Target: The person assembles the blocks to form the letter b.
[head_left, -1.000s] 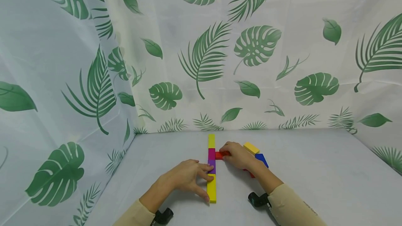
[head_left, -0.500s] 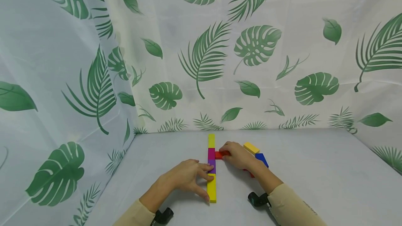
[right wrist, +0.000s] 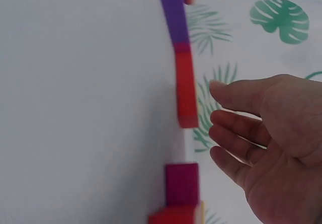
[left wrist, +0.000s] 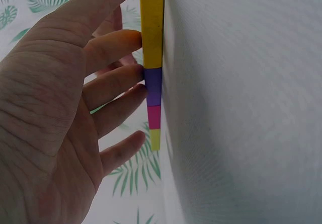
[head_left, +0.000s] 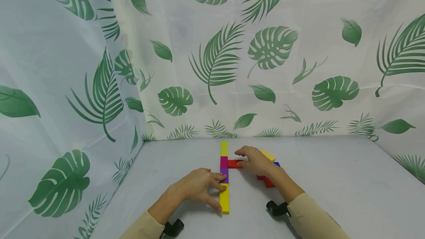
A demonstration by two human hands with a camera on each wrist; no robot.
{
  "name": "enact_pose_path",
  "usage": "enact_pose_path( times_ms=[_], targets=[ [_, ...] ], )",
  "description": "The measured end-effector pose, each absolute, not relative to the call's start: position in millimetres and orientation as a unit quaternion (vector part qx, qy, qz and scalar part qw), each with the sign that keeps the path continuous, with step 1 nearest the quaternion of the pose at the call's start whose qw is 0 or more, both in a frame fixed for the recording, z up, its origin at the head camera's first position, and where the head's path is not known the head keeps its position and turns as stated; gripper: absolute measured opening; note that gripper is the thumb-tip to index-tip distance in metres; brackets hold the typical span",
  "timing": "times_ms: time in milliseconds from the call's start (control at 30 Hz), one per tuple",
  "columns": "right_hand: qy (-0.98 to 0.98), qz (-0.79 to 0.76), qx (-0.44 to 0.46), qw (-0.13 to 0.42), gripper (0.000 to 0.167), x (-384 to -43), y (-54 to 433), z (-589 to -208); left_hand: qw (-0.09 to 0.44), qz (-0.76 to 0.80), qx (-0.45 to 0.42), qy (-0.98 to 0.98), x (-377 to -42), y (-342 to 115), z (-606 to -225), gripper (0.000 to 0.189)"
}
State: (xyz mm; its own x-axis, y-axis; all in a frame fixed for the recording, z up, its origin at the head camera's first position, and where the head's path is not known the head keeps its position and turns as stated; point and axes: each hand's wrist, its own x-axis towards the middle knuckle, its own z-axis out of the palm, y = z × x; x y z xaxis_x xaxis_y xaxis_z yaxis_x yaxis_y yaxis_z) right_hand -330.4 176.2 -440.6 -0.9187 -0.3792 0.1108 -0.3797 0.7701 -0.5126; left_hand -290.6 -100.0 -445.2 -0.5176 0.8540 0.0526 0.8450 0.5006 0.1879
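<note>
A straight row of blocks runs away from me on the white table: a long yellow block (head_left: pixel 224 203) nearest, then a purple block (head_left: pixel 226 172), a magenta block (head_left: pixel 224 162) and a lime-yellow block (head_left: pixel 224 148). Jutting right from the magenta one is a red block (head_left: pixel 234 164). My left hand (head_left: pixel 196 185) rests its straightened fingertips on the purple and yellow blocks, thumb by the yellow block's near end. Over the red block's right end hovers my right hand (head_left: pixel 257 160), fingers relaxed; the right wrist view shows a gap between its fingertips and the red block (right wrist: pixel 186 85).
Partly hidden behind the right hand and forearm lie more blocks: a yellow one (head_left: pixel 268 155), a blue one (head_left: pixel 277 164), a dark magenta one (right wrist: pixel 182 183) and another red one (head_left: pixel 270 182). A leaf-print curtain (head_left: pixel 206 47) encloses the table at the back and sides.
My right hand has let go of the red block and risen slightly to the right, its fingers spreading. The left hand and the row of blocks stay as they were.
</note>
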Motion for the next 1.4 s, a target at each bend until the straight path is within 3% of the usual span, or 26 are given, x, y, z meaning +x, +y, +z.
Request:
enact_pose_path(
  times_ms=[400, 833, 1400],
  targets=[
    [-0.938, 0.274, 0.211, -0.001, 0.046, -323, 207, -424, 0.027, 0.09, 0.482, 0.871, -291, -100, -445, 0.074],
    [-0.926, 0.304, 0.222, -0.044, 0.042, -318, 236, -410, 0.028, 0.092, 0.481, 0.872, -289, -99, -444, 0.072],
    [-0.924, 0.302, 0.213, -0.1, 0.04, -315, 239, -409, 0.022, 0.092, 0.485, 0.869, -288, -100, -443, 0.072]
  ],
)
